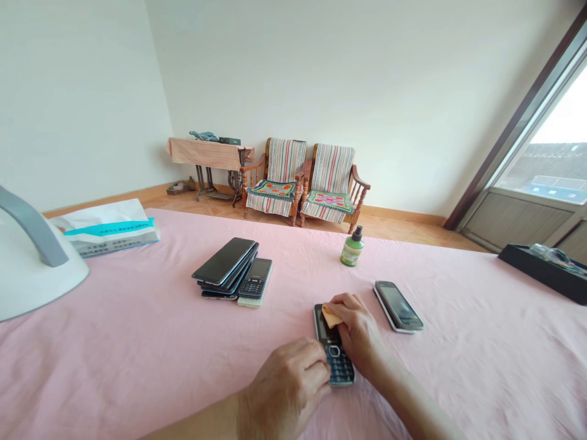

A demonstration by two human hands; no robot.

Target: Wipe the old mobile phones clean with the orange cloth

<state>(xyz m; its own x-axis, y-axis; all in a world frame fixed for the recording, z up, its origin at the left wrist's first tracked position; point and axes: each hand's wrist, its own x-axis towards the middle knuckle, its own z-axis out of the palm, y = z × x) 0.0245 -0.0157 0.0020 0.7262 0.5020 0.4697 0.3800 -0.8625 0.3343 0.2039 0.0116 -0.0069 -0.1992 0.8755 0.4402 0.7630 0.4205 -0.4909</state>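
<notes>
Pinching a yellow cloth (331, 317), the right hand (360, 330) rested over the keypad phone (340, 368), nearer than the green bottle (351, 250); whether the left hand (291, 379) gripped the phone's edge, I couldn't tell. A loose hold could have let it skid under pressure.

Yellow cloth (331, 316), pink tablecloth (151, 348), striped covers (287, 160)

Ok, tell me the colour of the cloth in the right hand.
The cloth is pale yellow-orange, clearest in the head view.
</notes>
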